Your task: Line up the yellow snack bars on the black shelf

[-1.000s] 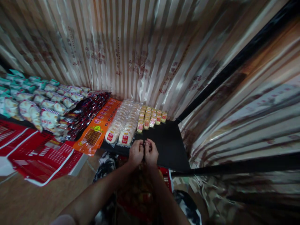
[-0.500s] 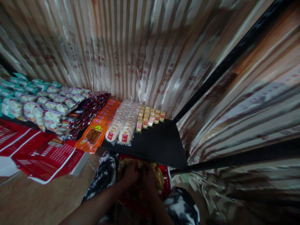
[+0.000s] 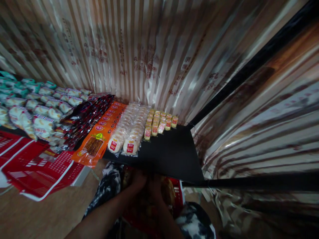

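In the head view, the left hand [image 3: 139, 180] and right hand [image 3: 155, 184] are down in a red plastic basket [image 3: 178, 196] among shiny yellowish packets [image 3: 169, 191], below the near edge of a flat black shelf [image 3: 171, 156]; it is too dark to tell whether they grasp any. Small yellow red-labelled packets [image 3: 161, 126] run in rows from the shelf's far edge, its black surface showing from there to the near right corner.

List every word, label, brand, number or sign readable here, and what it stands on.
Nothing reads clearly.
Small yellow packs: red labels, too small.
Clear-wrapped round snacks: red labels, blurred.
Orange packet: lettering too small.
White packets: print blurred.
Striped sheeting: printed characters, blurred.
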